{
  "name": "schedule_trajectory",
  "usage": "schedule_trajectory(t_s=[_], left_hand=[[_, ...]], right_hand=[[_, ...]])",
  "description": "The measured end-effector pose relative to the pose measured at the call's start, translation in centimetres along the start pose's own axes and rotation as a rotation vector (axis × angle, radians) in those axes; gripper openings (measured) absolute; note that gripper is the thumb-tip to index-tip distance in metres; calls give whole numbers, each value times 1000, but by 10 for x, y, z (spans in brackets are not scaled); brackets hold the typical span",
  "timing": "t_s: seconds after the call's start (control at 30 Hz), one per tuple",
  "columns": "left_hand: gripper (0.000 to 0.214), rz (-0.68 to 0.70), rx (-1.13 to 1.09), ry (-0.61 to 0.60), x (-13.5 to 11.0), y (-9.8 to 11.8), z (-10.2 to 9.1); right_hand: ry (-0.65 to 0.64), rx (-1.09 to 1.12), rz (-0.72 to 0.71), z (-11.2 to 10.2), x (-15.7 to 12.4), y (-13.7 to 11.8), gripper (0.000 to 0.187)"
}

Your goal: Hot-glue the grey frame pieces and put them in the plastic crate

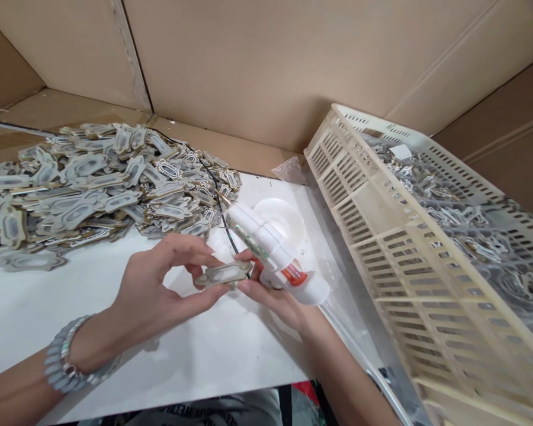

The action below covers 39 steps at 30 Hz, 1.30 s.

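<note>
My left hand (160,278) pinches the left end of a small ornate frame-shaped plate (224,273) between thumb and fingers. The plate is greyish with a tan rim and a pale oval middle. My right hand (270,290) holds a white glue gun (270,242) with an orange trigger, its nozzle pointing up and to the left. The right thumb and a fingertip also touch the plate's right end. Part of the right-hand grip is hidden behind the gun. Beyond both hands lies a large heap of similar plates (84,195).
A cream slatted plastic crate (395,254) on the right holds bagged metal-looking pieces. Behind the gun sits a white round dish (288,216), with a small clear bag (288,170) farther back. A black cord (211,171) runs past the heap. Cardboard walls (249,65) enclose the white table (169,367).
</note>
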<state>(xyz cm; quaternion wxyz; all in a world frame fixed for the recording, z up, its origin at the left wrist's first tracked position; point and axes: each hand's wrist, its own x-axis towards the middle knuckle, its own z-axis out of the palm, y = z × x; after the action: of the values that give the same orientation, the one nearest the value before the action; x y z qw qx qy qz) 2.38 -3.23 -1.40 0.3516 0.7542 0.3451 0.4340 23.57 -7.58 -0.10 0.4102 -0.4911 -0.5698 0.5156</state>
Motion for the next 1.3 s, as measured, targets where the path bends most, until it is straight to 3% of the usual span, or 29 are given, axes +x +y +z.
schedule_trajectory(t_s=[0.07,0.17,0.3,0.37,0.5,0.7,0.87,0.93,1.13,1.2,1.3], left_hand=[[47,-158,-218,-111,3,-2,0],[44,-451,-502,-342,7,-2,1],[52,-614,-410,-558,8,5,3],[51,-630,-460,-601,7,6,4],[51,-778,-881,-631,3,3,6],[38,-970,-1372,-647,0,2,9],[34,-893,-1366,-601,7,5,4],[40,-800,-1224,-453,14,4,-4],[46,-340,-568,122,33,-1,-35],[43,-194,-479,231,34,-3,-39],[40,-30,-371,291,33,-3,-38]], right_hand=[[-17,51,-15,0,0,-2,36],[-47,130,-49,2,0,-8,30],[-31,135,-51,7,-2,-11,35],[-6,89,-58,9,-3,-9,38],[-47,45,-75,6,-3,-3,38],[-150,66,-83,0,-2,-1,21],[-82,31,-95,-3,-5,-3,22],[-38,-22,-122,-6,-6,-4,22],[49,-137,-259,-6,-3,3,14],[19,-132,-317,-3,-2,9,8],[-26,-116,-392,1,-1,16,9]])
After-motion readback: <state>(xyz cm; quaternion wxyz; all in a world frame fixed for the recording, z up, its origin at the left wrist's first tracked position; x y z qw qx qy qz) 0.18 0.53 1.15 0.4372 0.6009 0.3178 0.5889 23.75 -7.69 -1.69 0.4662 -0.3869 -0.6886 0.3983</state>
